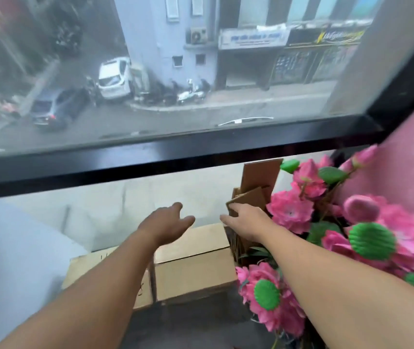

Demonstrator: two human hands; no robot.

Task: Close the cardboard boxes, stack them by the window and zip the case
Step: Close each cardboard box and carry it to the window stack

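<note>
Reaching toward the window (150, 96), the left hand (162, 224) hovers with fingers spread and released above the closed cardboard box (193, 268). The right hand (247, 222) rests loose fingers (236, 211) on upright cardboard flaps (253, 195) at the box's right end. Pink flowers (352, 222) crowd the right; the black sill (175, 159) bounds the far edge.

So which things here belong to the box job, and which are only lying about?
Part of the job:
- closed cardboard box under the window
- upright cardboard pieces, touched by the right hand
- left hand, open above the box

Lying about:
- pink artificial flowers
- black window frame
</note>
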